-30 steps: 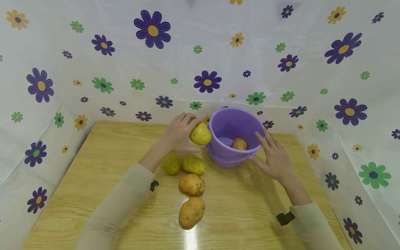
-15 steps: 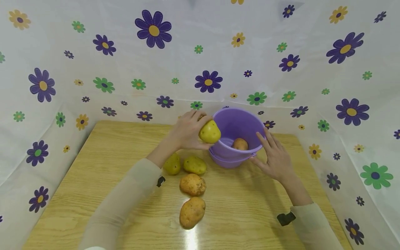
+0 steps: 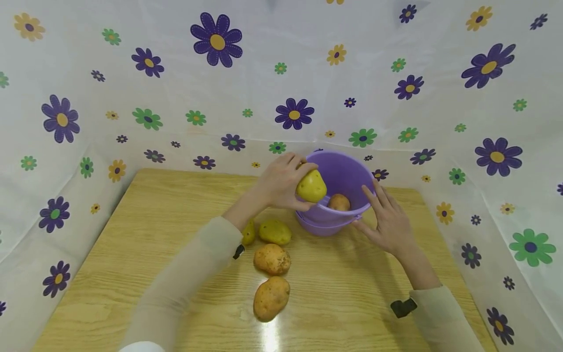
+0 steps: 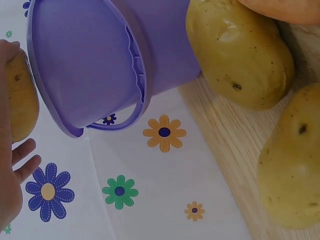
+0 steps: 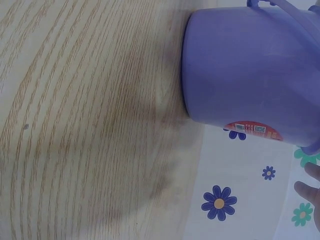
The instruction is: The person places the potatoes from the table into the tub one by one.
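Observation:
In the head view my left hand [image 3: 283, 183] grips a yellow potato [image 3: 312, 187] at the left rim of a purple bucket [image 3: 325, 215]. The left wrist view shows this potato [image 4: 22, 100] beside the bucket's mouth. My right hand [image 3: 389, 222] touches the bucket's right rim with its fingers extended. A brown potato [image 3: 339, 202] lies inside the bucket. On the table, a greenish-yellow potato [image 3: 275, 231] and two brown potatoes, one middle [image 3: 272, 259] and one nearest [image 3: 271, 298], form a row. Another greenish-yellow one [image 3: 248, 233] is partly hidden behind my left wrist.
The wooden table [image 3: 352, 303] is enclosed by a white flowered sheet [image 3: 246, 88] at the back and sides. The bucket stands near the table's back edge, its handle [image 4: 125, 122] hanging down by the rim.
My left hand has carried the yellow potato rightward from beside the bucket to over its left rim. The right hand stays at the right rim, and the other potatoes lie where they were.

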### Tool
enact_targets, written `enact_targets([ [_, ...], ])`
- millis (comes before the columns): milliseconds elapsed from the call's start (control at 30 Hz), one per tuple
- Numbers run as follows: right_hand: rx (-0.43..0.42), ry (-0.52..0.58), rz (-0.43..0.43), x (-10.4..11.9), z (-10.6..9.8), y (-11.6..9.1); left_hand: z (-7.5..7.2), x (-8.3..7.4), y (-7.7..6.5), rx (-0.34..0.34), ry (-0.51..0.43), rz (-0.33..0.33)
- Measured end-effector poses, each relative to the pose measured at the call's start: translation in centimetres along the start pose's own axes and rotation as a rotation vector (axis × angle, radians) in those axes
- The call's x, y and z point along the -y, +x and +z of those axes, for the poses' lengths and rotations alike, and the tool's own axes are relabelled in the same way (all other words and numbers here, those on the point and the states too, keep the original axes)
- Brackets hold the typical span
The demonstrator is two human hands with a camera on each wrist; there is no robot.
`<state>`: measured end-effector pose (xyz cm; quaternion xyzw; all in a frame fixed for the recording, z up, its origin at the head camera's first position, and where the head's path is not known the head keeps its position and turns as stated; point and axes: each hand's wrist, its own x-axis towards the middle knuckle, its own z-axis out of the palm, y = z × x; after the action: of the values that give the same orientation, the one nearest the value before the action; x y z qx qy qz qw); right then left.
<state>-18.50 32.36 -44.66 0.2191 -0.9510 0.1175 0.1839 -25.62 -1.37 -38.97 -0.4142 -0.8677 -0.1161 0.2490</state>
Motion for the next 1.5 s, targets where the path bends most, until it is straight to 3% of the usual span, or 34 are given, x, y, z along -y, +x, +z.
enact_targets([
  [433,-0.003,0.005,-0.015,0.1,0.0,0.1,0.5,-0.8,1.8,0.064,0.005,-0.007],
  [1067,-0.007,0.004,-0.018,0.0,0.1,0.1,1.5,-1.1,3.9,0.253,-0.06,-0.054],
  [1500,0.011,-0.002,-0.007,0.1,-0.2,0.1,2.3,-1.7,5.5,0.341,0.004,-0.037],
])
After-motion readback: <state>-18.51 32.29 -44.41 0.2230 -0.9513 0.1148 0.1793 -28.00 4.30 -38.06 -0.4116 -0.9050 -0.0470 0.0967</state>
